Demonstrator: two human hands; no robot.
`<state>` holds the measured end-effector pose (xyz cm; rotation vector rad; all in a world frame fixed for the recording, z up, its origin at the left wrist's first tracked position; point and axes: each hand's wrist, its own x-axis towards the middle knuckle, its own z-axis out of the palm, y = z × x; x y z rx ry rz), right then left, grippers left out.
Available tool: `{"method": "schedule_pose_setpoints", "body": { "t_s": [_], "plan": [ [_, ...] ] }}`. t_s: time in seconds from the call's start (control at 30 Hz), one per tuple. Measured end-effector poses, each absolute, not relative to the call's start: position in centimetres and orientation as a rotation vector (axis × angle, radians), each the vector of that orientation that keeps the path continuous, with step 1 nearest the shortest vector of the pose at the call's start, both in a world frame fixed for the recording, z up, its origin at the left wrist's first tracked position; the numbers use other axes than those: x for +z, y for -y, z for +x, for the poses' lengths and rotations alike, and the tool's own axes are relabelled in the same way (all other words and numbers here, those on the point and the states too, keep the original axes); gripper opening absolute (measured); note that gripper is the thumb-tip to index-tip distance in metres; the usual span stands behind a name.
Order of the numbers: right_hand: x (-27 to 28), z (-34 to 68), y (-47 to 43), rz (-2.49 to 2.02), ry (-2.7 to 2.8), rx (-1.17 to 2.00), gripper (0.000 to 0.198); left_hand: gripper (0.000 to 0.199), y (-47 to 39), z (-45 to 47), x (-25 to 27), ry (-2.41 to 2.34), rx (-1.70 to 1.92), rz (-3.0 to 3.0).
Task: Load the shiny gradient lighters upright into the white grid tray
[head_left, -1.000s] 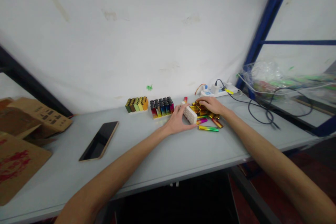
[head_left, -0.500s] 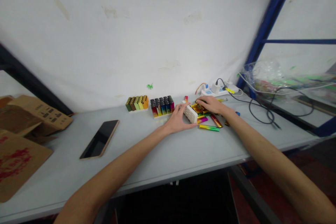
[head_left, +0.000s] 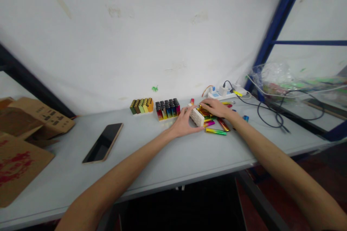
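Observation:
Between the thumb and fingers of my left hand (head_left: 184,124) is a white tray (head_left: 197,116) with a grid of cells, tipped onto its side on the table. To its right lies a loose pile of shiny lighter casings (head_left: 208,114) in gold, red, green and purple. My right hand (head_left: 215,107) rests palm down over this pile, fingers reaching left toward the tray and touching the casings. Its fingertips are partly lost among the gold pieces. A yellow-green casing (head_left: 216,131) lies in front of the pile.
Lighters with dark tops (head_left: 168,109) and yellow-green lighters (head_left: 141,106) stand in rows by the wall. A phone (head_left: 103,142) and cardboard boxes (head_left: 40,117) are on the left. A power strip (head_left: 221,95), black cable (head_left: 268,115) and plastic bag (head_left: 276,74) are on the right.
My right hand has shifted slightly left over the casings, and some casings beside it have moved. The left hand and white tray stay in place.

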<state>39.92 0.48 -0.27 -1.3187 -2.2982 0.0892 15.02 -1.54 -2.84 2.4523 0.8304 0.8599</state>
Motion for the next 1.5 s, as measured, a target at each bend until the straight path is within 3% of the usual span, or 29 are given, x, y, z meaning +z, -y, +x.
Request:
{"method": "schedule_pose_setpoints", "body": {
  "t_s": [0.23, 0.57, 0.93, 1.5],
  "plan": [
    [-0.1, 39.6, -0.7, -1.337, 2.322, 0.094, 0.054, 0.101, 1.5, 15.1, -2.9, -0.824, 0.875, 2.462],
    [-1.2, 36.0, 1.1, -1.23, 2.335, 0.089, 0.037, 0.105, 1.1, 15.1, -3.3, -0.829, 0.917, 2.431],
    [-3.8, 35.5, 1.2, -1.347, 2.5, -0.092, 0.05, 0.101, 1.2, 15.1, -2.8, -0.86, 0.936, 2.481],
    [-2.5, 35.0, 1.8, -1.27, 2.562, -0.134, 0.044, 0.098, 2.7, 13.0, -1.9, -0.922, 0.858, 2.548]
  ]
}}
